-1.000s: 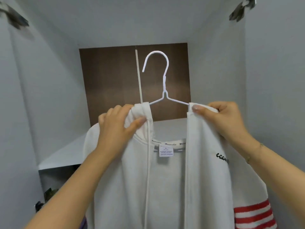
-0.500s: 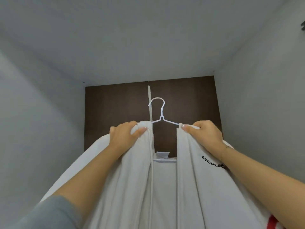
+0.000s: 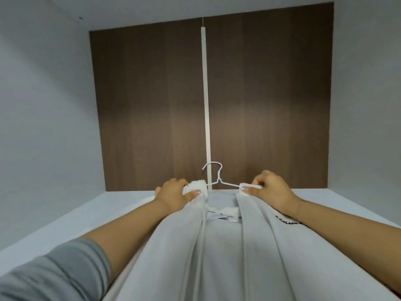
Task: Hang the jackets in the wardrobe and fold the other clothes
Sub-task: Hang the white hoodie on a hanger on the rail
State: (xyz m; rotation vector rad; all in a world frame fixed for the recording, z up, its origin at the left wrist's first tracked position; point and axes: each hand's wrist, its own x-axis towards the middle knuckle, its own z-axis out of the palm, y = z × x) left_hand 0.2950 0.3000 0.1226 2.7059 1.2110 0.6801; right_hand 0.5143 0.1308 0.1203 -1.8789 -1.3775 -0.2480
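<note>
Pale wardrobe shelf (image 3: 121, 205), white jacket (image 3: 217, 257) above (contact unclear)

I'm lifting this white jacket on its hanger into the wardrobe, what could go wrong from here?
1. No rail shows here, so the hook of the wire hanger may miss it.
2. Left hand and right hand grip only the white jacket at the shoulders; it could slide off the hanger.
3. The dangling drawstring might snag.

Both arms extended forward and upward; left hand (image 3: 173, 192) and right hand (image 3: 270, 187) each closed in a pinching grip, thumbs uppermost.
</note>
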